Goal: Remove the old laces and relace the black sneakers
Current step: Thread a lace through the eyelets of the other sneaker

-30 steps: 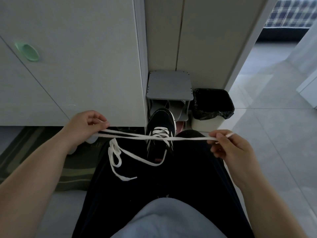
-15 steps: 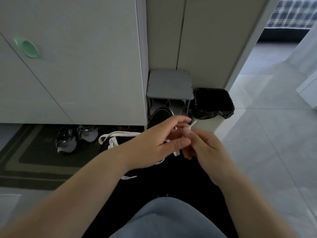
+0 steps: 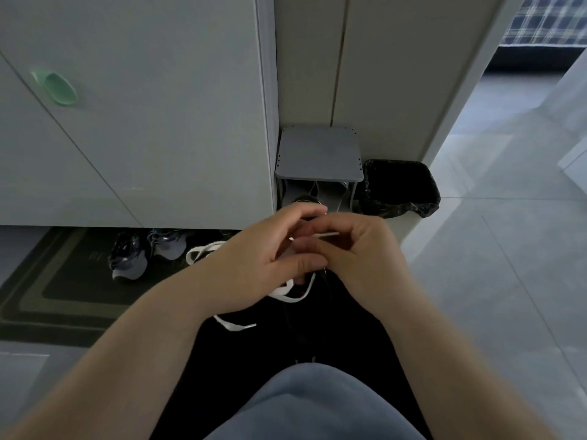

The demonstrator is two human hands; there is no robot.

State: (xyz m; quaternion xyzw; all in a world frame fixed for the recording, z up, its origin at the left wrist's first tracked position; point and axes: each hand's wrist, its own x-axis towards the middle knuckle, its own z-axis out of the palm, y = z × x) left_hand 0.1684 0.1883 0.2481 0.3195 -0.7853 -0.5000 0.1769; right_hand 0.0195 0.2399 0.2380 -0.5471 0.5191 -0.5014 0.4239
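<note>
Home entryway, I'm sitting on the floor. Tall white cabinet (image 3: 158, 106) with green recessed handle (image 3: 57, 88), raised off the floor. Pair of grey sneakers (image 3: 133, 257) tucked under it on a dark bordered doormat (image 3: 47, 300). Small grey shoe rack (image 3: 319, 154) in the corner beside the cabinet, black sneaker (image 3: 305, 200) toe just in front of it. Bin with black liner (image 3: 400, 185) touching the rack's right side. Pale glossy floor tiles (image 3: 508, 281). Open doorway at right, plaid fabric (image 3: 549, 20) in the next room, can't tell what it covers.
</note>
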